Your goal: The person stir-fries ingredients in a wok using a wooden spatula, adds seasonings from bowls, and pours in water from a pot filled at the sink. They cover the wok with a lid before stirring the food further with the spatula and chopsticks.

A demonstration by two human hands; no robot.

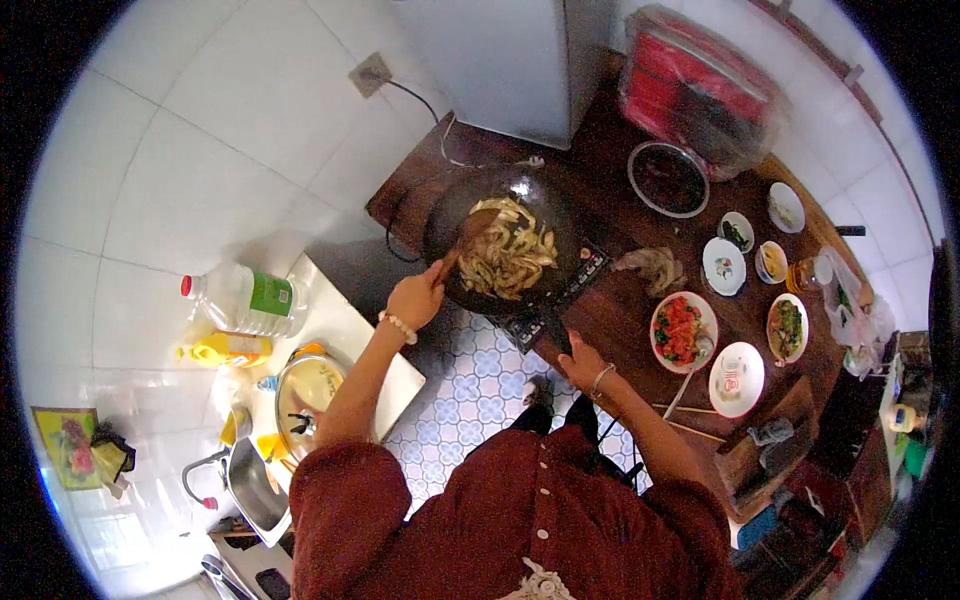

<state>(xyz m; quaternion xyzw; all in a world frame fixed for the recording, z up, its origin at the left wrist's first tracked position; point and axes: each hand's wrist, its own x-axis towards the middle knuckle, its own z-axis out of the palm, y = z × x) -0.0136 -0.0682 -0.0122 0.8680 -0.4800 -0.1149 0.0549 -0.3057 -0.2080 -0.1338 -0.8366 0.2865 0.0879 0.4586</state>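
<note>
A dark wok (565, 215) sits on an electric cooker (590, 268), whose control panel shows at its right side. Inside the wok lie cooked, pale-brown strips of food (518, 258), too small to name. My left hand (415, 298), with a beaded bracelet at the wrist, is closed around a wooden spatula (476, 232); the blade rests among the strips. Below the wok, my right hand (585, 364) grips the black wok handle (556, 330). A bowl of chopped red and green food (682, 325) and a crumpled cloth (650, 270) lie right of the wok.
Small bowls, a white plate (736, 380), a jar (805, 274) and a round dark pan (668, 180) stand on the wooden table. A long-handled spoon (690, 378) leans in the red-green bowl. At left are a large bottle (250, 298), a yellow bottle (230, 350) and a sink (255, 485).
</note>
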